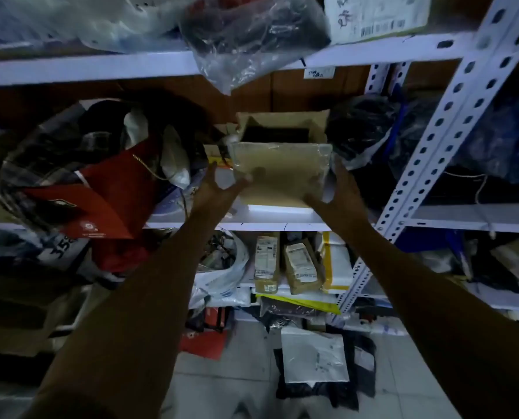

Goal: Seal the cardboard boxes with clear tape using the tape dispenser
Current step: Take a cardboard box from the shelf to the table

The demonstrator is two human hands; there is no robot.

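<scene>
A small cardboard box [282, 173], glossy with clear tape over its faces, sits at the front of the middle shelf [270, 217]. My left hand [218, 189] is at its left side, thumb on the front face and fingers spread. My right hand [335, 192] holds its right side, fingers spread along the edge and thumb under the lower corner. Behind it stands an open cardboard box [282, 127] with its flaps up. No tape dispenser is in view.
A white slotted upright [451, 116] rises on the right. Red and dark bags [107, 189] crowd the shelf to the left, dark plastic bags [364, 125] to the right. A plastic bag [246, 40] hangs from the shelf above. Labelled parcels [285, 261] fill the lower shelf; mailers [315, 355] lie on the floor.
</scene>
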